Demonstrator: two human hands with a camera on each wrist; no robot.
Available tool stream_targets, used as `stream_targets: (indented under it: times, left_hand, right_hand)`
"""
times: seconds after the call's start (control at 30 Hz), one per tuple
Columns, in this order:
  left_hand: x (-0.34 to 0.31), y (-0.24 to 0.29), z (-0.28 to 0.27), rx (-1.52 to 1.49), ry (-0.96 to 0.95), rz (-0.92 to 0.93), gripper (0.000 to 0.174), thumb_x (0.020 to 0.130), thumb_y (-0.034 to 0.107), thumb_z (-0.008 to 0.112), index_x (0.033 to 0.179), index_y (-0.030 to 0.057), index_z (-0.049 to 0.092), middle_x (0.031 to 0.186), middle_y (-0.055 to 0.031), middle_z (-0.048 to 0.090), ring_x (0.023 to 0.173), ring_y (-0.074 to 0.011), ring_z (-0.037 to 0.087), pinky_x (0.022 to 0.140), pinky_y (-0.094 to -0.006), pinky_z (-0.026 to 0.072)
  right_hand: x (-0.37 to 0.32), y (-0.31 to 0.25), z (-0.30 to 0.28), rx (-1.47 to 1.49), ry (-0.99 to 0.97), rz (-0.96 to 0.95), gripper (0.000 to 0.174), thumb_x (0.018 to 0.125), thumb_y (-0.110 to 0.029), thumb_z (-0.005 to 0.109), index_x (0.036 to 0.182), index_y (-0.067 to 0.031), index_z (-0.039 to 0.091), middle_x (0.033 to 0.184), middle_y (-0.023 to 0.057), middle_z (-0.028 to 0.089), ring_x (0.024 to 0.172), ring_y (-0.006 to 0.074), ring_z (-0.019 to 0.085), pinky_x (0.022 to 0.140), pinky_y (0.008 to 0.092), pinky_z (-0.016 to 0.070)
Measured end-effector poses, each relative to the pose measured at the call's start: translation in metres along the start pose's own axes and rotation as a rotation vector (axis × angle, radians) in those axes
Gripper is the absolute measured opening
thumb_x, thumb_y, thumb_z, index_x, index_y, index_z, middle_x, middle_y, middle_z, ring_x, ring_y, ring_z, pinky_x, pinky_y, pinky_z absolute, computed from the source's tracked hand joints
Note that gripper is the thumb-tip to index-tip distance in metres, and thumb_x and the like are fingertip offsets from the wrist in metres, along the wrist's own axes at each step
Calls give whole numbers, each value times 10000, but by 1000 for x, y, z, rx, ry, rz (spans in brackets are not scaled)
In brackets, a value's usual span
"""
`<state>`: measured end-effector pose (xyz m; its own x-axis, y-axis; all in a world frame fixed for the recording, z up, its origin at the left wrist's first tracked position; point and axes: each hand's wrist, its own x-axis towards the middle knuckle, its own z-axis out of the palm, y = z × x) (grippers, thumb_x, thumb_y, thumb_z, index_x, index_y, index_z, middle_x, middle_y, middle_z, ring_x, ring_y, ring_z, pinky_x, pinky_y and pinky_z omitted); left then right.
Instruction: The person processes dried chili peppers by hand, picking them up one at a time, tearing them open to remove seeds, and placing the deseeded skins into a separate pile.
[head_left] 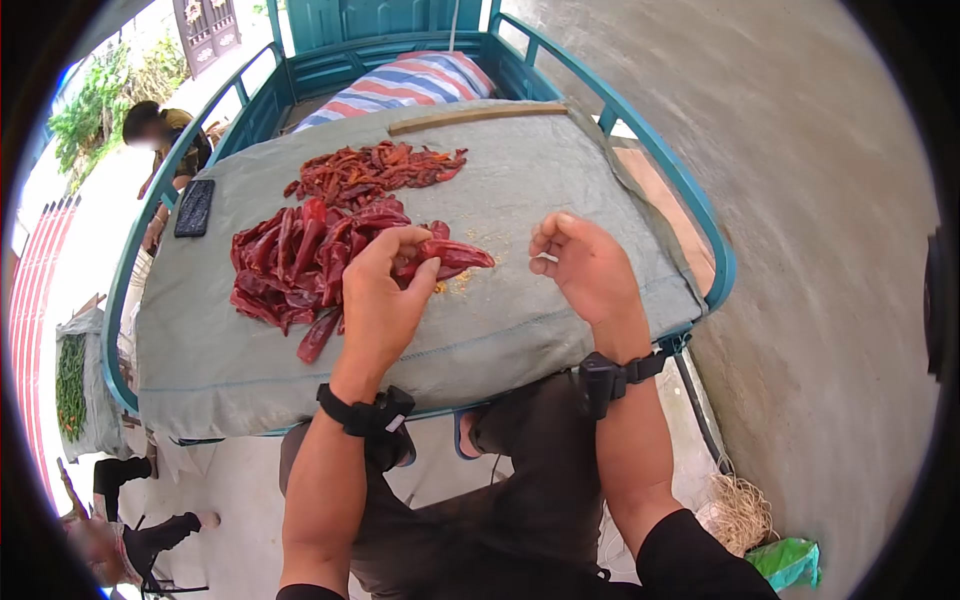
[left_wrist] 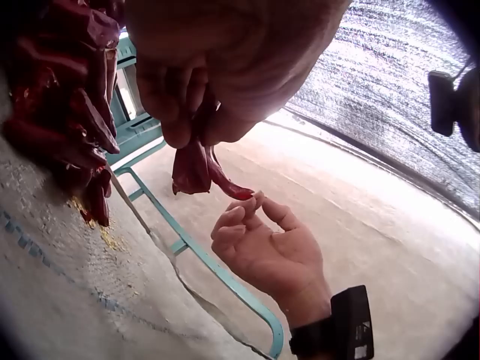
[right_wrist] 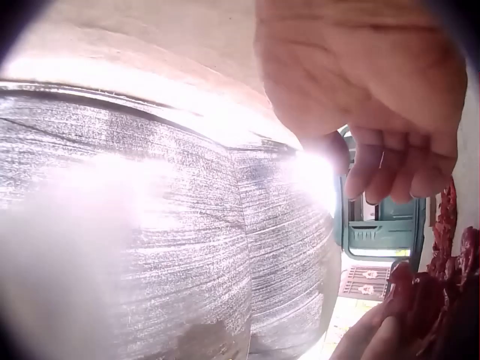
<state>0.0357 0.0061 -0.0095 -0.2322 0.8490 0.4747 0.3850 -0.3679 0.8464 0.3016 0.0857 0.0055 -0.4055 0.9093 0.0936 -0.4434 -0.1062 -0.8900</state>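
My left hand (head_left: 380,295) pinches dark red dried chili peppers (head_left: 458,254) between thumb and fingers at the right side of a large pile of whole chilies (head_left: 290,255). In the left wrist view, a broad piece and a thin curved chili tip (left_wrist: 232,187) hang from those fingers. My right hand (head_left: 590,265) is raised a short way to the right, fingers loosely bent and holding nothing. Behind the large pile lies a smaller heap of brighter, shrivelled chili pieces (head_left: 370,172). Yellow seeds (head_left: 462,284) are scattered on the cloth below the held chilies.
A grey-green cloth (head_left: 540,345) covers the cart bed, edged by teal rails (head_left: 660,160). A wooden strip (head_left: 480,118) lies at the back, before a striped bag (head_left: 410,85). A black phone (head_left: 194,208) rests on the left. One person (head_left: 185,130) is beyond the left rail.
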Motion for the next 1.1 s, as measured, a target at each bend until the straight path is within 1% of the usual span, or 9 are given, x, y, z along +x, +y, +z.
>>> stream_targets:
  times: [0.03,0.17,0.3,0.4,0.7,0.8,0.9,1.0,1.1]
  left_hand:
    - [-4,-1,0,-15,-2,2,284,907,16,807,1185,7,750,998,-115,792,883,-204,745,816,-330,585]
    - [-7,16,-5,81,-105,81,291,898,3,806,1183,11,746,975,-87,780,843,-178,687,789,-322,567]
    - [-10,15,-4,101,-169,81,322,895,-13,794,1210,36,748,1036,-29,779,883,-120,626,792,-289,527]
    - [-11,19,-1,29,-208,23,319,883,-45,797,1187,34,744,1043,-22,774,889,-133,637,821,-301,529]
    - [-11,27,-3,74,-192,193,269,862,-103,770,1097,25,742,1051,-71,755,956,-195,696,873,-322,541]
    - [-11,27,-5,71,-187,208,281,844,-124,748,1085,20,737,1066,-66,758,997,-203,710,893,-325,544]
    - [-11,26,-5,73,-174,209,287,837,-133,733,1081,20,732,1055,-63,757,993,-202,714,895,-326,548]
    - [-11,22,-4,74,-161,201,285,841,-134,725,1079,23,730,1044,-61,755,973,-201,716,887,-326,552]
    - [-9,22,-3,110,-132,271,248,872,-123,744,1067,29,725,985,-77,728,881,-192,735,753,-303,565]
  right_hand:
    - [-12,-2,-11,5,26,-7,236,1071,-287,635,1032,-66,710,1032,51,716,990,186,667,844,357,521]
    - [-39,-17,-31,-127,108,-33,235,1080,-294,626,1029,-79,707,1028,48,715,987,180,664,836,357,526]
    - [-39,-21,-7,-327,152,9,188,1061,-254,681,1077,-71,723,1076,50,741,1021,149,682,860,334,543]
    - [-32,-12,12,-355,77,-6,171,1042,-216,717,1100,-55,729,1091,42,747,1023,124,675,828,310,543]
    - [-32,8,32,-415,-47,-40,127,1047,-141,698,1127,-48,731,1044,3,709,953,96,651,773,267,521]
    - [-38,8,39,-414,-52,-79,96,1006,-81,748,1093,-42,734,969,-25,707,818,58,609,706,243,494]
    - [-40,16,47,-497,-55,-200,121,967,-70,796,1067,-41,735,980,-15,702,815,50,612,696,235,491]
    - [-45,15,57,-593,-43,-204,162,927,-54,830,1059,-36,738,986,6,700,806,57,640,690,241,506]
    - [-46,16,65,-647,-25,-228,171,907,-35,837,1049,-26,742,988,28,699,781,73,671,678,246,514]
